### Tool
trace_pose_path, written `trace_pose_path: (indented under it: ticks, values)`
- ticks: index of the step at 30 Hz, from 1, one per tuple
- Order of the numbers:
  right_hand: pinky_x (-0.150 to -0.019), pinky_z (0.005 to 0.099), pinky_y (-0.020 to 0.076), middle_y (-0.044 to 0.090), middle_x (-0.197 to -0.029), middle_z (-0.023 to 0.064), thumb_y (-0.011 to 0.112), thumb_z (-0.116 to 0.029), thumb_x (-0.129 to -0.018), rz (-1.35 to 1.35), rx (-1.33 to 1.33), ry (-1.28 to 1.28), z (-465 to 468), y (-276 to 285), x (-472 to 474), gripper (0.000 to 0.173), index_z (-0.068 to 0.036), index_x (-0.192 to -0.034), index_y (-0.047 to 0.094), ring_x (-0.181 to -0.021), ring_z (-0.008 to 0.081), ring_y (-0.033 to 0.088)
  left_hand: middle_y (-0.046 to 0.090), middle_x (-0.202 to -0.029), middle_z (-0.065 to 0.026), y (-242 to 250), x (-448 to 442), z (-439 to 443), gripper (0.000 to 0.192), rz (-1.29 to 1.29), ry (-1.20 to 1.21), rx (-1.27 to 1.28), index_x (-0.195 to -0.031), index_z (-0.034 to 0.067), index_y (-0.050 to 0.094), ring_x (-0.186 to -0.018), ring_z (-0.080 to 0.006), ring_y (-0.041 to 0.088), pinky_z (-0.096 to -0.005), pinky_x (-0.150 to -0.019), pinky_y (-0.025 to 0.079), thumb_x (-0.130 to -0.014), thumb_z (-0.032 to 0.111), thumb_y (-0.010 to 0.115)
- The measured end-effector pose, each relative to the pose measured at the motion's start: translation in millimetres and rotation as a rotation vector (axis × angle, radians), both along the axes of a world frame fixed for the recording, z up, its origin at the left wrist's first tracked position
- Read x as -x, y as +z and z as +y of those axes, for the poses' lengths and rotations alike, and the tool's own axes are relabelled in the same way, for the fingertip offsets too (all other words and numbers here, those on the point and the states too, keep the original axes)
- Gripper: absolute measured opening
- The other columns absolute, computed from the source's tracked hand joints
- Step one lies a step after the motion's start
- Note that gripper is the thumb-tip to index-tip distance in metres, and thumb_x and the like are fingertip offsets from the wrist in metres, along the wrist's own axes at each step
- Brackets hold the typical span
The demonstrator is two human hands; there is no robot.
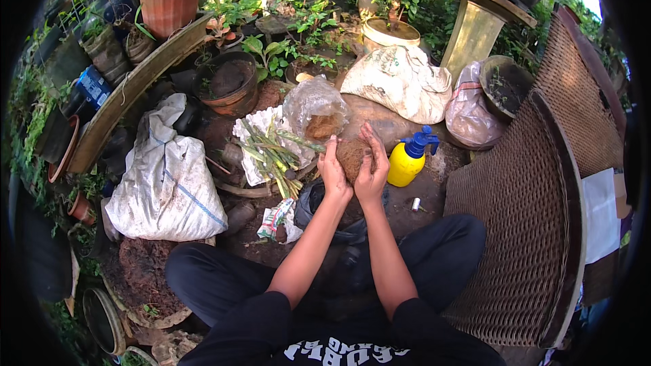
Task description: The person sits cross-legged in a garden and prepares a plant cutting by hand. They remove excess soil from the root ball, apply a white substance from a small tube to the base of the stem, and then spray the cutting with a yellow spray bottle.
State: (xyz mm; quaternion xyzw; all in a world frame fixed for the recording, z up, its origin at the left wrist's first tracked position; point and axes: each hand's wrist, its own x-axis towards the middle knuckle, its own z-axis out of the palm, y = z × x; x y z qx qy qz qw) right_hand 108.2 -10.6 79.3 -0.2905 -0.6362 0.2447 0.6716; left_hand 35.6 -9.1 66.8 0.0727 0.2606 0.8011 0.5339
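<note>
Between my two palms is a round ball of brown fibre (352, 158), which looks like coconut fibre. My left hand (334, 170) cups its left side and my right hand (373, 168) its right side. Just beyond the fingertips lies a clear plastic bag (316, 104) with brown fibre inside. A black plastic bag (311, 201) is spread beneath my wrists. Left of my hands, cut green stems (272, 155) rest on a crumpled white sheet (250, 166). A yellow spray bottle (405, 163) with a blue pump head stands to the right of my right hand.
A white woven sack (165, 188) sits at the left, near a pot of dark soil (152, 279). Another stained sack (399, 84) lies ahead, beside a pinkish plastic bag (470, 112). Woven rattan furniture (513, 218) bounds the right side. A small white cylinder (416, 204) lies near my right knee.
</note>
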Motion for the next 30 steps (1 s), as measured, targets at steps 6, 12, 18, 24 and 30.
trace_pose_path:
  ticks: [6,12,18,24,30]
  values:
    - [-0.096,0.034,0.0478,0.065,-0.117,0.0127,0.039,-0.016,-0.101,0.682,0.532,0.343,0.0,-6.9,-3.3,0.035,0.002,-0.117,0.063,-0.109,0.0214,0.062,0.07,-0.092,-0.0102,19.0,-12.3,-9.1,0.012,0.589,0.249,-0.381,-0.091,0.001,0.058,-0.097,-0.0213,0.066,-0.0402,-0.109,0.037,-0.098,0.01,0.054]
    - [-0.099,0.0373,0.0489,0.062,-0.123,0.0116,0.036,-0.022,-0.101,0.87,0.761,0.633,10.4,-19.3,-7.6,0.037,-0.001,-0.121,0.059,-0.111,0.0234,0.062,0.068,-0.085,-0.0089,12.9,1.9,-7.7,0.013,0.875,0.216,-0.511,-0.086,0.003,0.054,-0.089,-0.0193,0.065,-0.0456,-0.11,0.034,-0.098,0.007,0.051]
    - [-0.095,0.0391,0.0518,0.065,-0.117,0.0131,0.037,-0.022,-0.1,0.938,0.915,0.778,23.4,-34.6,-13.9,0.036,-0.001,-0.117,0.061,-0.107,0.0248,0.064,0.068,-0.086,-0.0096,3.1,2.2,-4.0,0.011,0.905,0.141,-0.505,-0.087,0.003,0.055,-0.092,-0.0204,0.065,-0.0475,-0.109,0.035,-0.097,0.008,0.052]
    - [-0.082,0.035,0.0557,0.067,-0.103,0.0088,0.041,-0.021,-0.1,0.891,1.015,0.788,14.1,-25.3,-17.8,0.03,-0.004,-0.111,0.063,-0.093,0.021,0.067,0.069,-0.088,-0.0125,11.2,19.0,-4.6,0.006,1.139,0.115,-0.616,-0.091,0.001,0.06,-0.095,-0.024,0.065,-0.048,-0.112,0.032,-0.089,0.007,0.058]
    - [-0.089,0.0374,0.0546,0.067,-0.109,0.01,0.041,-0.032,-0.102,0.968,1.003,0.857,18.3,-27.0,-16.3,0.037,-0.004,-0.115,0.06,-0.099,0.0225,0.067,0.068,-0.088,-0.016,5.4,14.4,-6.3,0.006,0.882,0.022,-0.586,-0.086,0.0,0.059,-0.092,-0.0275,0.066,-0.0461,-0.101,0.043,-0.084,0.006,0.059]
